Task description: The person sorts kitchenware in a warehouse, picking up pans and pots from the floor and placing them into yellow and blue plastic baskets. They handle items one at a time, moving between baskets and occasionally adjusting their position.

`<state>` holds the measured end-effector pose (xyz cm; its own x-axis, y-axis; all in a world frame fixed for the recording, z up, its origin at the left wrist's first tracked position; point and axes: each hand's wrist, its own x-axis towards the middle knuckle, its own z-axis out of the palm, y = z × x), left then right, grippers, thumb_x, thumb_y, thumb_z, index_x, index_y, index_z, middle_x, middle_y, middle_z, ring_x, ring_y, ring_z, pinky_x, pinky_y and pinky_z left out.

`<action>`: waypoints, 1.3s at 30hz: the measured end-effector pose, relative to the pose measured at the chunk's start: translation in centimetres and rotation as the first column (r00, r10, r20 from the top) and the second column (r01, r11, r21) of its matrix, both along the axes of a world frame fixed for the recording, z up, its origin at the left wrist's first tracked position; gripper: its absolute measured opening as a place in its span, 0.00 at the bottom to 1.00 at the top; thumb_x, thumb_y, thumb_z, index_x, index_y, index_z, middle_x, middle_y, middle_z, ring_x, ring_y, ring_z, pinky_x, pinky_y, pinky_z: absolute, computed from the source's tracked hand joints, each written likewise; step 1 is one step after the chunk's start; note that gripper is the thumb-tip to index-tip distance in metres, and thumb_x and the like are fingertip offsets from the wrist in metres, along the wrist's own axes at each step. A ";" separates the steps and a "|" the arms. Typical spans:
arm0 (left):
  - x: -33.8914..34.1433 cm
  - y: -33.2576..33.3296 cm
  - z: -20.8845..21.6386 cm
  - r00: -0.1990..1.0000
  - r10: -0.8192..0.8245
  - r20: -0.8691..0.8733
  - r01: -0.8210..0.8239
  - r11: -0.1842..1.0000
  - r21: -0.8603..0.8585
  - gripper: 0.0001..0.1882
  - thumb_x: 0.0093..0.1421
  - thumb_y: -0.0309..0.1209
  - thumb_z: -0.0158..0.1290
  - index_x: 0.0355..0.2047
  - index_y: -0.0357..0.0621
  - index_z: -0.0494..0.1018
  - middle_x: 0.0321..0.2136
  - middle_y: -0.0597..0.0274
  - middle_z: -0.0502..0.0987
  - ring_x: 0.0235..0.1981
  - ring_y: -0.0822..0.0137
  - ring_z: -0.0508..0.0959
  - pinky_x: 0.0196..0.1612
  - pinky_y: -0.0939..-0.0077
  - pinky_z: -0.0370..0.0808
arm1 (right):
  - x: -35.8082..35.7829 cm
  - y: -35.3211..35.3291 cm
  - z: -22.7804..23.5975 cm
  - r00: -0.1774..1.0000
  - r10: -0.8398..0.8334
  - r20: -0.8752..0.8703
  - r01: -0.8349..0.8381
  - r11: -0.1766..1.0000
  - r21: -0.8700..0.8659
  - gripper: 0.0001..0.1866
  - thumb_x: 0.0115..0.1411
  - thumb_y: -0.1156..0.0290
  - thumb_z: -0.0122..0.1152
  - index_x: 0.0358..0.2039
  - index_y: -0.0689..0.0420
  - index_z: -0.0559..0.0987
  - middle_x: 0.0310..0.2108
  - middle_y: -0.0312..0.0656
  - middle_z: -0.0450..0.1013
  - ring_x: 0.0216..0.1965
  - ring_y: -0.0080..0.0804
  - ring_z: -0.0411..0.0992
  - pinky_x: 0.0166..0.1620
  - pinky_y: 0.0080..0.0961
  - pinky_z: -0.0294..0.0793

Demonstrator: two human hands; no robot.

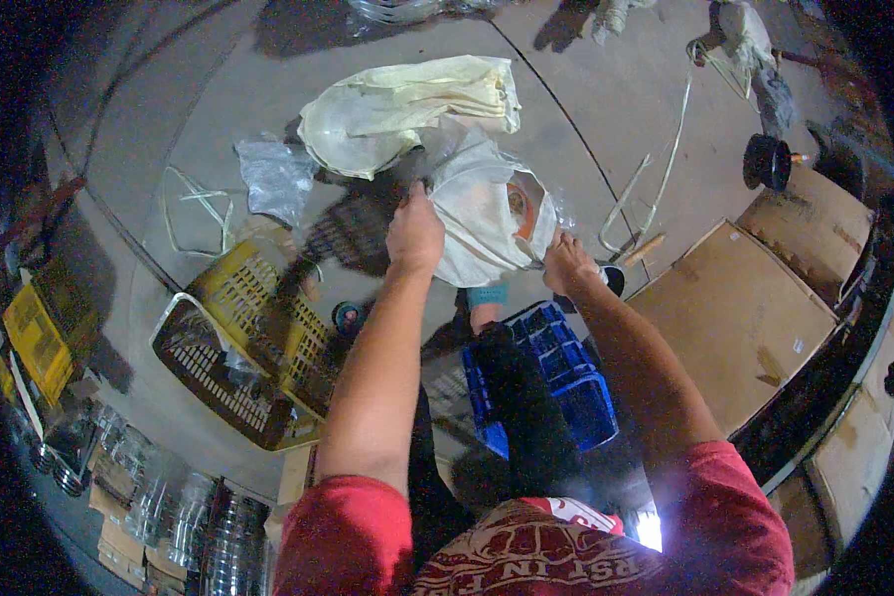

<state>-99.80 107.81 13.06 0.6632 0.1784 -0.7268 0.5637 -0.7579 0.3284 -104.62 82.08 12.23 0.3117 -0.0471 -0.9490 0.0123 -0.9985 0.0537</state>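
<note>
A white woven sack (472,223) hangs between my two hands in front of me, its mouth spread toward me. Fingers of my left hand (414,233) are closed on the left edge of the sack. On the opposite side, my right hand (569,264) grips the sack's rim near its lower right corner. Through the opening an orange and brownish thing (522,211) shows; its kind I cannot make out. Just beyond lies a second sack (397,109), yellowish and filled out, on the concrete floor. A crumpled clear plastic bag (275,179) rests left of it.
A yellow perforated crate (238,293) lies tilted at the left. Near my legs is a blue crate (581,387). Large cardboard boxes (733,313) stand at the right. Pale strapping (673,149) loops over the floor. Shiny wrapped coils (184,517) sit at the lower left.
</note>
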 end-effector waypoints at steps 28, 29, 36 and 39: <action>-39.1 19.2 10.2 0.771 0.521 0.365 -0.483 0.853 -0.198 0.17 0.64 0.33 0.55 0.51 0.39 0.72 0.40 0.47 0.81 0.42 0.48 0.81 0.47 0.61 0.78 | -12.4 2.8 3.7 0.901 -0.004 0.434 -0.026 0.998 0.064 0.42 0.57 0.51 0.66 0.64 0.63 0.62 0.63 0.57 0.61 0.65 0.59 0.56 0.64 0.52 0.63; -39.2 19.3 9.7 0.750 0.624 0.220 -0.564 0.777 -0.279 0.17 0.64 0.32 0.54 0.52 0.39 0.72 0.40 0.48 0.81 0.43 0.50 0.81 0.47 0.61 0.77 | -10.7 2.8 2.8 0.842 -0.069 0.535 0.031 0.996 0.081 0.46 0.55 0.50 0.67 0.65 0.64 0.59 0.63 0.59 0.60 0.65 0.60 0.55 0.65 0.52 0.60; -39.4 14.4 7.0 0.462 0.858 -0.223 -0.815 0.312 -0.488 0.16 0.65 0.31 0.54 0.50 0.36 0.73 0.39 0.57 0.81 0.39 0.67 0.77 0.45 0.69 0.75 | -4.9 2.1 -3.7 0.598 -0.261 0.758 0.258 0.958 0.127 0.44 0.57 0.51 0.65 0.67 0.58 0.59 0.64 0.59 0.61 0.65 0.57 0.58 0.65 0.49 0.57; -39.4 14.1 8.4 0.348 0.937 -0.022 -0.889 0.323 -0.323 0.17 0.67 0.34 0.53 0.51 0.36 0.72 0.35 0.61 0.79 0.36 0.67 0.74 0.43 0.70 0.72 | -7.0 0.8 -1.1 0.576 -0.131 0.807 0.098 0.991 0.091 0.42 0.59 0.49 0.64 0.66 0.60 0.62 0.61 0.59 0.65 0.62 0.54 0.63 0.63 0.48 0.61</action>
